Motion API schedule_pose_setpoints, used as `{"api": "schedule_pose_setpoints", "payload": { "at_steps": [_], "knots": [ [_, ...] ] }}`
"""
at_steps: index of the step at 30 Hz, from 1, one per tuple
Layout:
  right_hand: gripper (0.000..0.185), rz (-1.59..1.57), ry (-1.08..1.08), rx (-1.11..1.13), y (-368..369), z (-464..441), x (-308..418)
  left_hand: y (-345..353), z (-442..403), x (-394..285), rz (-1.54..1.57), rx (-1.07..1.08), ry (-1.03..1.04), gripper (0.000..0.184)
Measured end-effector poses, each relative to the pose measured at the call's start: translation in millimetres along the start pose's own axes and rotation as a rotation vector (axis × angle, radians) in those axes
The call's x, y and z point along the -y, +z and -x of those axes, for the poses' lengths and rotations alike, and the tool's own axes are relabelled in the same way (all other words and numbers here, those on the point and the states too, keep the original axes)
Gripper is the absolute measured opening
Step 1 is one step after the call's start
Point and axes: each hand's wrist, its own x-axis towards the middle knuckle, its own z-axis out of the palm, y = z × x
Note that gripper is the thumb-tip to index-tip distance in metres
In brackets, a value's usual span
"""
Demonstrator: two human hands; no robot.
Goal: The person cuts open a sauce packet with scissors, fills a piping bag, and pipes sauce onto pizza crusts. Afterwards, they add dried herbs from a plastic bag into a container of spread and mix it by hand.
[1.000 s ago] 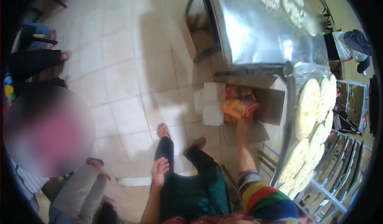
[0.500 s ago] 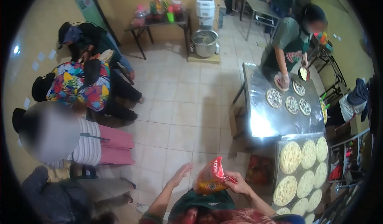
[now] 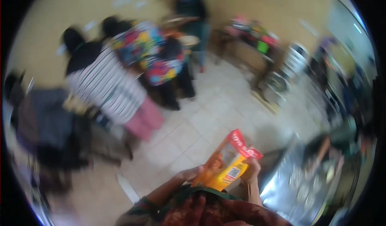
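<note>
A steady hold calls for the right hand, clamped on the bag by its upper side, to pinch firmly while the left hand bears the lower part, lest the soft pack sag. The left hand is at the opposite side, though I cannot tell whether its fingers grip. Tilted in front of the body, the bag shows a red top, white lettering, a see-through window and a yellow panel

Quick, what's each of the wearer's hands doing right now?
Left hand: at the side of the red-and-yellow bag; whether it grips cannot be told.
Right hand: closed, holding the bag near its red top.
</note>
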Motion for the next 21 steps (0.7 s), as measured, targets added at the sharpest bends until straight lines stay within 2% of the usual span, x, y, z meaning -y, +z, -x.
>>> {"api": "schedule_pose_setpoints", "payload": {
  "at_steps": [2,3,4,6,7,9,12,13,15,18,19,21],
  "knots": [
    [0.043,0.006,0.124,0.045,23.3,-16.5,-16.7,0.1,16.0,-7.2,-0.017,-0.095,0.051,0.077],
    [0.053,0.096,0.176,0.197,9.4,-26.0,-30.8,18.7,29.0,-36.1,-0.044,-0.233,0.005,0.073],
    [0.053,0.125,0.282,0.222,15.1,-33.6,-44.4,35.4,43.6,-61.2,-0.06,-0.367,-0.051,0.07],
    [0.042,0.426,0.29,0.413,50.2,-30.1,-63.0,40.0,62.9,-41.5,-0.046,-0.608,0.265,0.066],
    [0.041,0.453,0.343,0.534,52.6,-33.2,-58.2,64.5,65.4,-44.0,0.032,-0.691,0.325,0.063],
    [0.039,0.515,0.4,0.721,75.0,-32.8,-95.4,75.5,107.3,-32.9,0.14,-0.837,0.441,0.061],
    [0.055,0.679,0.665,0.902,123.3,-19.0,-145.5,98.5,167.5,-12.7,0.232,-0.982,0.582,0.057],
    [0.053,0.699,0.747,0.828,145.1,1.0,-157.7,107.5,186.0,-0.9,0.244,-1.029,0.65,0.057],
    [0.052,0.605,0.798,0.932,188.3,42.5,-193.1,128.7,236.2,7.1,0.266,-1.08,0.765,0.061],
    [0.047,0.519,0.809,1.104,227.2,87.6,-275.6,148.4,323.3,21.8,0.077,-1.227,0.84,0.065],
    [0.046,0.515,0.818,1.166,236.8,103.3,-299.0,150.1,344.1,33.2,0.158,-1.225,0.914,0.066],
    [0.047,0.519,0.84,1.253,261.6,133.2,-325.1,156.4,384.7,40.9,0.053,-1.37,0.757,0.064]
  ]
}}
